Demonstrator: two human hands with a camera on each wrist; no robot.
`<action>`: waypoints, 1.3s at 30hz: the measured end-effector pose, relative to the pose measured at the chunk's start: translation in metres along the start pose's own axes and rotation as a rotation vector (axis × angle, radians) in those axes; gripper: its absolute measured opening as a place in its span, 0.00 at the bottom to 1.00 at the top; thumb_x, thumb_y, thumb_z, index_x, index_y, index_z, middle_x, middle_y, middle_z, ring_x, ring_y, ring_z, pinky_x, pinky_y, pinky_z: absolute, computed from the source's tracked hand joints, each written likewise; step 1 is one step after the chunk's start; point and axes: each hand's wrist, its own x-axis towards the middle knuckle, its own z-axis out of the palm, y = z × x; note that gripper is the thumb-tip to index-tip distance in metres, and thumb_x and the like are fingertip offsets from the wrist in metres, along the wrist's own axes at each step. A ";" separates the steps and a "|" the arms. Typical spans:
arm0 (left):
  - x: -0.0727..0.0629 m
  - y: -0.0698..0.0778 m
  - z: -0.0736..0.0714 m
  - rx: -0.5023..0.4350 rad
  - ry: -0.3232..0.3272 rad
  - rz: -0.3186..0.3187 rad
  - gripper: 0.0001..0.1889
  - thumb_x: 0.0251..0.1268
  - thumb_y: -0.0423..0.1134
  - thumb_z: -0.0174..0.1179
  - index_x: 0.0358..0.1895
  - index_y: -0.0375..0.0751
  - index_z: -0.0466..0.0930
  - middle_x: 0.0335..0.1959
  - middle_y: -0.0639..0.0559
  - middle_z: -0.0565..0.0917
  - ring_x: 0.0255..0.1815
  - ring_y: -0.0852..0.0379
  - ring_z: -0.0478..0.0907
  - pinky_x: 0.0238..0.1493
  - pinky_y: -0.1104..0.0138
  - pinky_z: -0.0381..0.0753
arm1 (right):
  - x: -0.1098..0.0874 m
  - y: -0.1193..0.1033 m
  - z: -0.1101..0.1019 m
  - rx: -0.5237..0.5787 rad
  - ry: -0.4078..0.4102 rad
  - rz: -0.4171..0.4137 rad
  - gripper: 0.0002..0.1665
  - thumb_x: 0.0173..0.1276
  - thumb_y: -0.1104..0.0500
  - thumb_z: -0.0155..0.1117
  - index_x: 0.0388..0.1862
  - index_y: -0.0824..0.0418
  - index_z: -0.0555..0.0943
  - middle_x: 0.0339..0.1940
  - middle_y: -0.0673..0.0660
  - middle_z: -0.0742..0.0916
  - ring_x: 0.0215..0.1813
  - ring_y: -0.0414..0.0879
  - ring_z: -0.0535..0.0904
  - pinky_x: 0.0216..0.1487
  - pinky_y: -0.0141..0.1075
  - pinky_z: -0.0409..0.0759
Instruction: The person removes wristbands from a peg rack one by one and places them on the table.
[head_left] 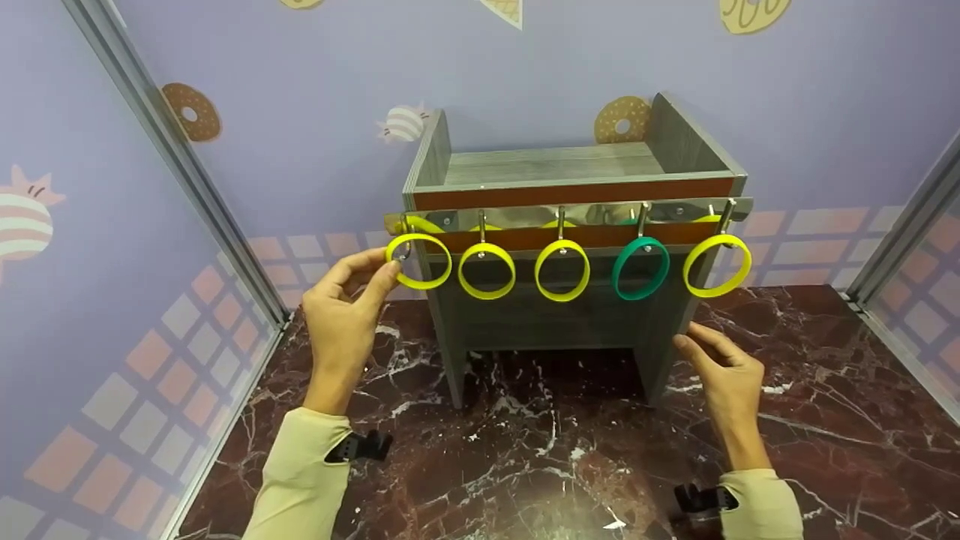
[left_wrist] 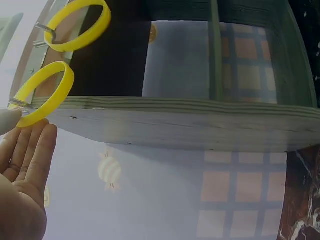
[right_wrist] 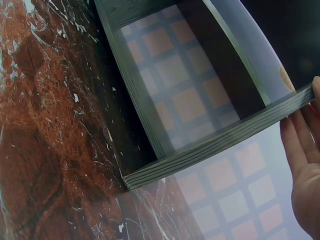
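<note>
My left hand point(head_left: 343, 311) pinches the leftmost yellow ring point(head_left: 419, 284) between thumb and fingers. That ring hangs at the left-end hook point(head_left: 406, 225) of a metal rail point(head_left: 525, 217). In the left wrist view, the thumb lies on the yellow ring point(left_wrist: 62, 92) beside the hook, the fingers behind it. With thumb in front and fingers on the outer side, my right hand point(head_left: 727, 375) holds the right side panel point(head_left: 667, 352) of a grey wooden stand point(head_left: 577, 184). The right wrist view shows that hand point(right_wrist: 305, 170) at the panel's edge point(right_wrist: 225, 142).
More rings hang along the rail: yellow point(head_left: 487, 295), yellow point(head_left: 562, 298), a green ring point(head_left: 641, 296) and a yellow ring point(head_left: 718, 291) at the right end. The stand rests on a dark red marble surface point(head_left: 525, 465). Patterned purple walls point(head_left: 300, 135) enclose the back and sides.
</note>
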 end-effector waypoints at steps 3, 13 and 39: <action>-0.001 0.004 -0.002 -0.026 0.028 -0.008 0.10 0.67 0.23 0.70 0.49 0.24 0.87 0.43 0.38 0.90 0.38 0.52 0.89 0.46 0.63 0.90 | 0.000 0.000 0.002 -0.007 0.003 0.006 0.15 0.68 0.72 0.75 0.53 0.72 0.89 0.47 0.53 0.93 0.44 0.43 0.90 0.47 0.28 0.87; -0.006 0.008 -0.016 -0.158 0.121 -0.020 0.10 0.67 0.20 0.69 0.49 0.19 0.85 0.43 0.35 0.89 0.39 0.50 0.90 0.47 0.61 0.90 | 0.000 0.001 0.004 0.000 0.002 0.006 0.14 0.68 0.73 0.75 0.53 0.73 0.89 0.45 0.53 0.93 0.43 0.42 0.90 0.46 0.28 0.87; -0.027 0.001 -0.026 -0.249 0.236 -0.068 0.09 0.67 0.20 0.69 0.47 0.20 0.86 0.41 0.38 0.89 0.41 0.50 0.89 0.49 0.61 0.90 | 0.000 0.001 0.000 -0.036 0.019 0.012 0.14 0.69 0.73 0.74 0.52 0.73 0.89 0.41 0.52 0.93 0.40 0.43 0.90 0.40 0.27 0.87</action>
